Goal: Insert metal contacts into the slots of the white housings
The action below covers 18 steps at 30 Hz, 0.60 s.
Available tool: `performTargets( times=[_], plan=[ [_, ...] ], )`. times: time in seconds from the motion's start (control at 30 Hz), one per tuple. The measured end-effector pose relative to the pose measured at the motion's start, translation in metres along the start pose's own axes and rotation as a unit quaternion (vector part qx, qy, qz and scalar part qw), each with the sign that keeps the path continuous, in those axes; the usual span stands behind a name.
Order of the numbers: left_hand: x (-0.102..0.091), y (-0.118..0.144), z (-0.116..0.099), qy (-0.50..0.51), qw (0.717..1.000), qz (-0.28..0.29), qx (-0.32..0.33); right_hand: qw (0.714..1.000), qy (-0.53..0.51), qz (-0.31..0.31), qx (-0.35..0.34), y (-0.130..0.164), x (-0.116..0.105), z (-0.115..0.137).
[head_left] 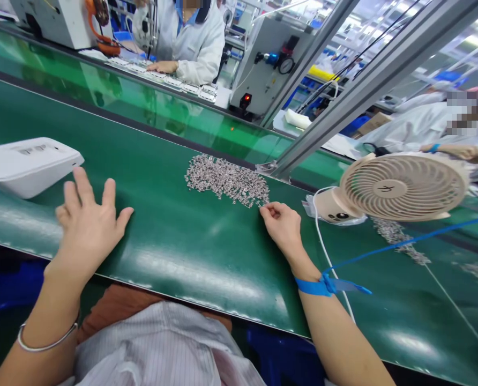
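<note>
My left hand is open over the green belt surface, its fingers spread and holding nothing. Its fingertips reach close to the corner of a white plastic device on the left; I cannot tell if they touch. A wide pile of tiny silvery metal parts lies on the green surface near its far edge. At the pile's near right corner, my right hand has thumb and forefinger pinched together beside a few loose parts. Whatever sits between those fingertips is too small to make out. A blue wrist strap circles my right wrist.
A beige fan with a white cable stands right of my right hand. A blue cord runs from the strap. Beyond the fan lie more metal parts. A metal post rises behind. Across the belt, a person in white works.
</note>
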<state>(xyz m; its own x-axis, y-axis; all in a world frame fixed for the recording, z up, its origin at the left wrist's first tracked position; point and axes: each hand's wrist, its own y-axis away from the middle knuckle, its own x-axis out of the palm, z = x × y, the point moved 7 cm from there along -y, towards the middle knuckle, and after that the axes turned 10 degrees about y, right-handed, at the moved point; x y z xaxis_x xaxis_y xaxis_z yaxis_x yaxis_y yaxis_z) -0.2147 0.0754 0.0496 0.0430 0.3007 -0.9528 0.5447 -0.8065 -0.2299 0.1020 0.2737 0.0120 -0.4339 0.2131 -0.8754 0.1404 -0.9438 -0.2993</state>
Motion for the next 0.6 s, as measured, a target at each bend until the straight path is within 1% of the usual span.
performTargets(
  times=[0.13,0.23,0.4,0.6],
  plan=[
    [0.025,0.006,-0.019,-0.008,0.998,0.051,0.043,0.999,-0.038,-0.007,0.000,0.001,0.003,0.000],
    [0.035,0.010,-0.031,-0.009,0.995,0.060,0.079,0.998,-0.059,-0.006,-0.013,0.000,0.005,0.002],
    [0.036,0.012,-0.036,-0.004,0.994,0.061,0.092,0.997,-0.048,0.003,-0.052,0.000,0.007,0.009],
    [0.036,0.013,-0.035,-0.021,0.993,0.061,0.094,0.997,-0.047,0.015,-0.064,0.004,0.007,0.017]
  ],
)
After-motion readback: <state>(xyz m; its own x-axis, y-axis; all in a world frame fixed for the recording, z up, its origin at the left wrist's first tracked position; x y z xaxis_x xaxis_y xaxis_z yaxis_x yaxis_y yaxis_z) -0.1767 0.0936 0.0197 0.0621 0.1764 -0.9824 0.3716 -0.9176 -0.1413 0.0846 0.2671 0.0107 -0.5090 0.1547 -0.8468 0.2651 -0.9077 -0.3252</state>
